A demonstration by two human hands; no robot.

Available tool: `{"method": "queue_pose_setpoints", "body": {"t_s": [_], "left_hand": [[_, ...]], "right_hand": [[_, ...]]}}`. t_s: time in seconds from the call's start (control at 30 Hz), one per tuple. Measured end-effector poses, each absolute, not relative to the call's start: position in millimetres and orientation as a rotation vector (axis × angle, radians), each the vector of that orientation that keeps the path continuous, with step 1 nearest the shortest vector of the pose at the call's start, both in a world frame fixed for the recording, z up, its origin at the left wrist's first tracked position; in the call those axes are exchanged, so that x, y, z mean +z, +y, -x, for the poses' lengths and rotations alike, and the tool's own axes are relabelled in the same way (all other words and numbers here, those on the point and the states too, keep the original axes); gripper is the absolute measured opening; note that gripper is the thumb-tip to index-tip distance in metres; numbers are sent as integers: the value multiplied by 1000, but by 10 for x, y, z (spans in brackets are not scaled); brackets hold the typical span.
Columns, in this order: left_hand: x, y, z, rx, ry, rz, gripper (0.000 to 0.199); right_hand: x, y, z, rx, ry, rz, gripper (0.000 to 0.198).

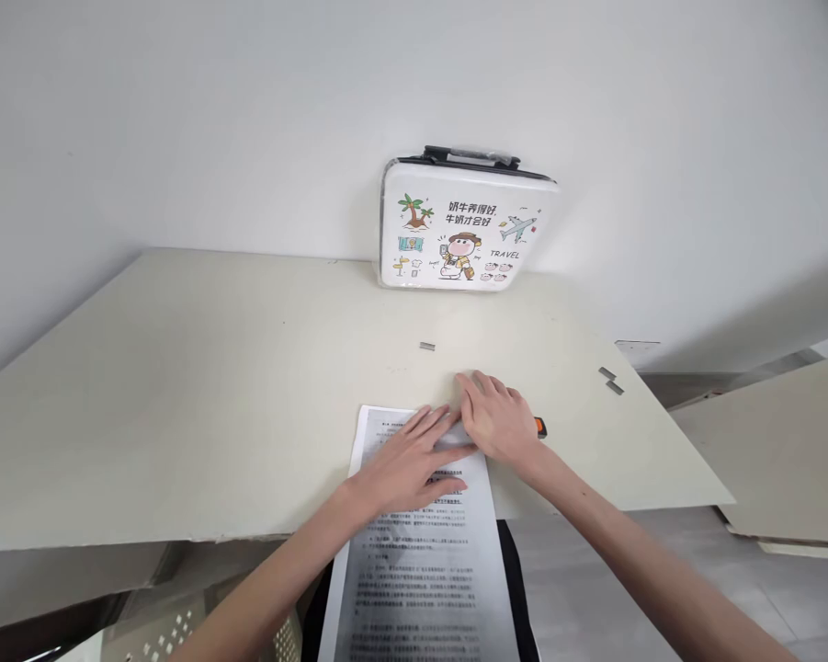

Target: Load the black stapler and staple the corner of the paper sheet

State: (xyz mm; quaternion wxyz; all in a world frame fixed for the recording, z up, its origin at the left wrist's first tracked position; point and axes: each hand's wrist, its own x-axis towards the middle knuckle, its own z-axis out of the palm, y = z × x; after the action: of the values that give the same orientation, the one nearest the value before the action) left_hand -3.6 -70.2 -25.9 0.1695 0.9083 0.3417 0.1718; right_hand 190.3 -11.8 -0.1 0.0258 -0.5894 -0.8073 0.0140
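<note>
A printed sheet of paper (427, 561), perhaps a stack, hangs over the table's near edge toward me. My left hand (414, 464) lies flat on its upper part, fingers spread, pressing the page. At the paper's top right corner my right hand (497, 418) is closed, fingers bent downward, over what looks like a stapler (541, 428). Only its orange and black end shows beside the wrist; the hand covers the rest. Beyond the hands lies a small strip of staples (427, 347), with two more staple strips (610, 381) toward the right edge.
The pale table (213, 395) stands against a white wall. A white cartoon-printed case (461, 225) with a black handle leans upright at the back. Below the near left edge is a perforated plastic basket or seat (172, 634). Another pale panel (786, 450) stands at the right.
</note>
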Motion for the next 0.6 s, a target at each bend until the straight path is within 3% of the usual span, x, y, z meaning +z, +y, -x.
{"method": "queue_pose_setpoints", "body": {"t_s": [0.17, 0.3, 0.5, 0.6], "left_hand": [[-234, -710, 49, 490, 990, -2585, 52], [-212, -720, 89, 479, 985, -2602, 50], [-206, -730, 236, 421, 1051, -2612, 48], [-183, -728, 293, 393, 1073, -2630, 45]], "right_hand": [[41, -151, -2150, 458, -2206, 1656, 47], [-90, -315, -2426, 444, -2091, 1545, 55], [-280, -538, -2840, 476, -2126, 1490, 39], [-335, -595, -2997, 532, -2062, 1507, 41]]}}
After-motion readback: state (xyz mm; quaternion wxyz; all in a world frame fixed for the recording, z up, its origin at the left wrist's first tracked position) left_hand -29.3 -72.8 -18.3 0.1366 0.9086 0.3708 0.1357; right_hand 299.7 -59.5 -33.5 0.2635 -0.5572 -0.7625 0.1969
